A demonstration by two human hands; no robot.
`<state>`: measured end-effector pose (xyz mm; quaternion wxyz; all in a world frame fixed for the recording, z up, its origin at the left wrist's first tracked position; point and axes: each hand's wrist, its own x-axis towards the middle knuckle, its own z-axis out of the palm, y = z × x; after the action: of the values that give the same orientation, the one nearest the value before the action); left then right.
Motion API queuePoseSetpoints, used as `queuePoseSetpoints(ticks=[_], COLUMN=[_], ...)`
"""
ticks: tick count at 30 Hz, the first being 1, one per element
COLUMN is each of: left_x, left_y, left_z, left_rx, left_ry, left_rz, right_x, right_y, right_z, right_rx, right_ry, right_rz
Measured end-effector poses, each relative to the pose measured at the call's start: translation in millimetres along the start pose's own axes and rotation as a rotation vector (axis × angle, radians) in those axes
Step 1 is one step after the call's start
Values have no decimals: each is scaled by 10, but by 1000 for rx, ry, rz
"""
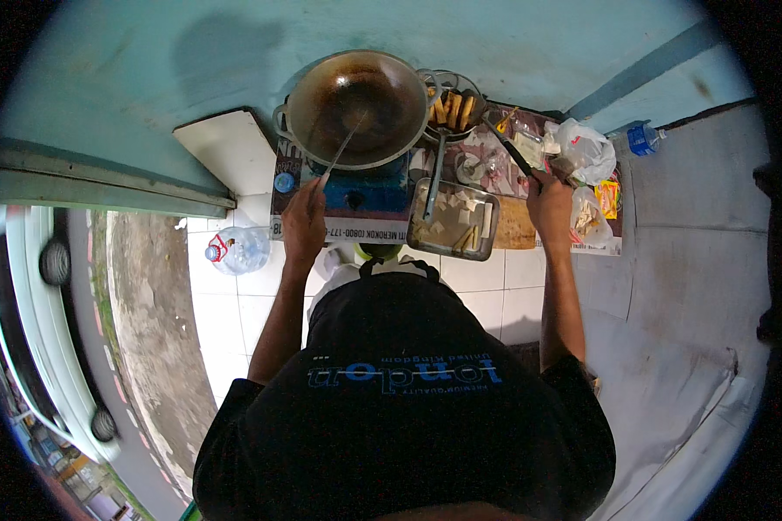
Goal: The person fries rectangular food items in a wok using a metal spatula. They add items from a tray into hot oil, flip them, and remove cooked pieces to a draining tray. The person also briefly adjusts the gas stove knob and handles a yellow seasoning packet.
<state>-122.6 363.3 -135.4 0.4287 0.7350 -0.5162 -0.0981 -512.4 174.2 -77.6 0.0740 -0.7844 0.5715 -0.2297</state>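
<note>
My left hand (305, 218) is closed on the handle of a thin metal utensil (343, 147), whose far end reaches into a large wok (391, 140) on a blue stove (384, 195). My right hand (550, 202) grips the black handle of a utensil (516, 154); its tip lies beside a strainer or bowl at the back, and its exact kind cannot be told. Browned fried pieces (455, 111) lie in that round wire strainer (479, 98), right of the wok. A metal tray (419, 244) in front holds pale cut pieces in liquid, with a long grey handle (435, 176) reaching over it.
A wooden board (518, 225) lies right of the tray. Plastic bags (583, 150) and a yellow packet (606, 198) are at the right, with a blue-labelled bottle (645, 139) beyond. A large water jug (244, 251) lies at the left, near a white panel (225, 146). A wall stands behind the wok.
</note>
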Motion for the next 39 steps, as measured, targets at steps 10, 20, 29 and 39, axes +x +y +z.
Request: queuePoseSetpoints(ticks=[10,20,29,39], left_x=[39,-2,1,-108], left_y=[-90,-212,-189,-156], left_z=[-84,-146,-79,-3], left_rx=[-93,-67,-65,-168], left_ry=[-46,-98,-130,-327], left_rz=[-28,-47,16,-169], right_x=[-332,-856,-1223,-1189], right_y=[-214,-478,-614,-503], right_z=[213,951,1687,1726], right_rx=[-153,-153,51,385], right_ry=[75,-37,-229,-53], right_rz=[46,162,337,443])
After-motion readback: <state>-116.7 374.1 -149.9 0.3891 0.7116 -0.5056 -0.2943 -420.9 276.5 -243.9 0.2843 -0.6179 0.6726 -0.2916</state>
